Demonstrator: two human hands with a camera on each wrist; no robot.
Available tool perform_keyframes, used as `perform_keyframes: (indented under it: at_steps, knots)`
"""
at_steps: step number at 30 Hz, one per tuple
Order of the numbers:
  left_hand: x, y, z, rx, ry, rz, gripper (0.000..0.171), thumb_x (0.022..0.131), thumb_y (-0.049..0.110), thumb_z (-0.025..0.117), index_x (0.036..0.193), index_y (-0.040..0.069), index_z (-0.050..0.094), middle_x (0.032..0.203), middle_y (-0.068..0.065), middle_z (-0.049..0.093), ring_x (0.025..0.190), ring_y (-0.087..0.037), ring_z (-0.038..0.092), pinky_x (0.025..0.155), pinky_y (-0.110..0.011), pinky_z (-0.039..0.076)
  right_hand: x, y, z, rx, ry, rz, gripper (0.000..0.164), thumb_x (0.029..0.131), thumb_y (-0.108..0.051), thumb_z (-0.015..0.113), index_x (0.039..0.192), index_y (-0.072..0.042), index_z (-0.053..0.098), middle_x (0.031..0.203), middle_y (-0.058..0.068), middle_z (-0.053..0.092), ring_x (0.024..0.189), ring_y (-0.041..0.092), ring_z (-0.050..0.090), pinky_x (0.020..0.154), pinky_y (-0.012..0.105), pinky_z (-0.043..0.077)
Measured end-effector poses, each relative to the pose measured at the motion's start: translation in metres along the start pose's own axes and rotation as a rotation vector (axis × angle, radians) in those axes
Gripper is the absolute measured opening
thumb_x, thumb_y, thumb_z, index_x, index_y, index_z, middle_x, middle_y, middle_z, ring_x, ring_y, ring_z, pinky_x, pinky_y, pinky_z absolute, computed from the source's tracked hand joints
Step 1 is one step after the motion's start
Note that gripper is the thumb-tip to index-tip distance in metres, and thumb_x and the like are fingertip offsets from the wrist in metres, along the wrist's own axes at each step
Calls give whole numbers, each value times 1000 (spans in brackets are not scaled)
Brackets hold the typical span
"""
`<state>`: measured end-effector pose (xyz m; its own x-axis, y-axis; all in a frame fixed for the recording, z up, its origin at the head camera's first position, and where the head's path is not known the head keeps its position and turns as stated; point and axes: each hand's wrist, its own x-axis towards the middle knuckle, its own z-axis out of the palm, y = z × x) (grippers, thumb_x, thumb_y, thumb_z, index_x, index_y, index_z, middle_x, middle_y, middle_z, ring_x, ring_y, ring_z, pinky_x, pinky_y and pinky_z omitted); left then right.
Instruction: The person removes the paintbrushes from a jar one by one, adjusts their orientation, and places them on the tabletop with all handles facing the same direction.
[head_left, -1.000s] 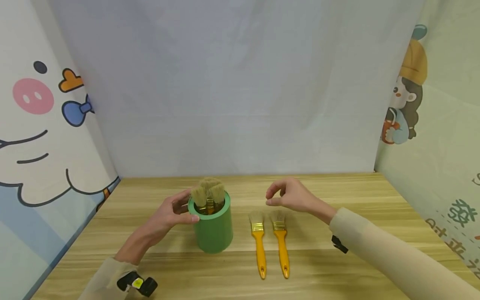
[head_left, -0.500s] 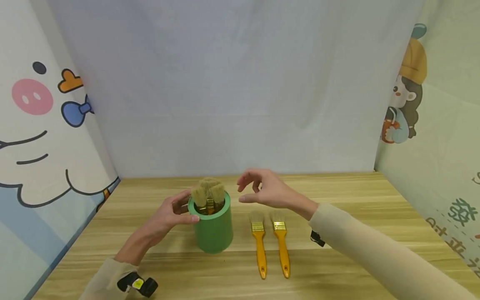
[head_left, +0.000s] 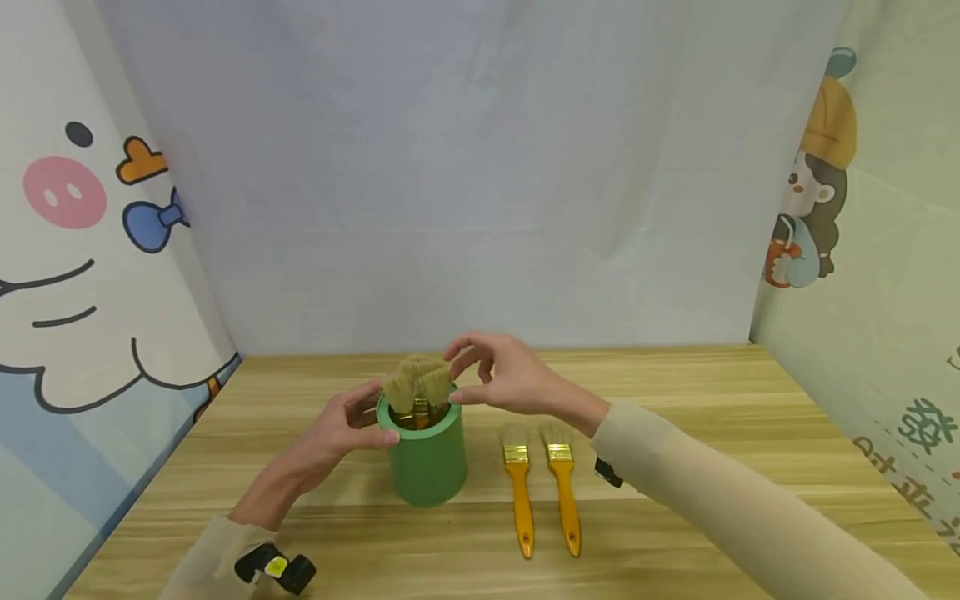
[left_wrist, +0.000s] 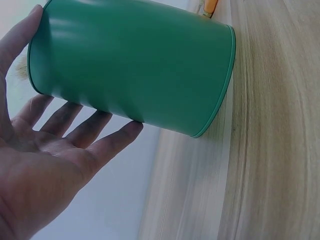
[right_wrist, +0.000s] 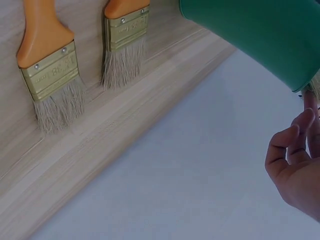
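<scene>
A green cylindrical brush holder [head_left: 427, 471] stands upright on the table with several paintbrushes [head_left: 398, 392] in it, bristles up. My left hand [head_left: 330, 429] holds it from the left, thumb at the rim; in the left wrist view the other fingers [left_wrist: 112, 145] lie along its side. My right hand [head_left: 517, 379] is at the rim's right side, fingertips right at the bristles of the rightmost brush, thumb and forefinger apart. In the right wrist view, the holder partly hides those brushes. Two paintbrushes, left [head_left: 519, 492] and right [head_left: 564, 492], lie side by side with yellow-orange handles toward me.
The wood-grain table [head_left: 675, 533] ends at a pale curtain [head_left: 480, 208] behind. Cartoon-printed cloths hang at the left [head_left: 75, 333] and right [head_left: 885, 333]. A black strap device [head_left: 273, 568] sits at the left wrist.
My right hand has moved left, from above the two lying paintbrushes to the brushes in the holder, its thumb and fingers spreading apart. The left hand and holder have stayed in place.
</scene>
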<state>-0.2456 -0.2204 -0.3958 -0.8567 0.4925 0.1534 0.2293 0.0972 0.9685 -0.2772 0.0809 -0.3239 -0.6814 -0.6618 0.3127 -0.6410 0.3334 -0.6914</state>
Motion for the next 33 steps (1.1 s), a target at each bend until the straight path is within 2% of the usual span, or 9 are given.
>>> perform_keyframes:
  at_steps: [5,12,14,23,33]
  knots:
    - [0,1,0,3,-6,0,79,96,15,76,164,6,37,154,-22,49,141,-48,46,101,-50,52,3,-1,4,19,-11,-21,40,90,-12,86,126,-10,67,109,1,73,63,15,51,62,28,42]
    - [0,3,1,2,-12,-3,76,96,15,75,163,6,39,152,-22,51,140,-48,48,101,-51,52,4,-5,12,5,-16,-83,40,89,-10,87,124,-8,69,109,1,72,85,13,62,63,27,46]
    - [0,3,1,4,-13,-4,75,96,14,75,162,6,40,152,-21,51,139,-47,48,100,-51,52,4,-7,14,-5,-21,-93,41,89,-10,87,125,-8,68,111,1,72,86,14,62,63,27,46]
    - [-1,4,0,3,-9,-20,74,97,16,75,162,8,41,155,-21,49,143,-49,43,103,-54,50,11,-10,22,-19,-37,-110,41,89,-10,88,125,-9,69,112,1,72,79,19,61,63,27,48]
    - [-2,4,0,-12,-12,-12,73,95,14,76,161,12,44,153,-17,52,140,-45,48,101,-52,52,12,-18,27,-42,-88,-95,44,92,-8,84,132,-12,64,124,4,69,68,14,51,64,26,43]
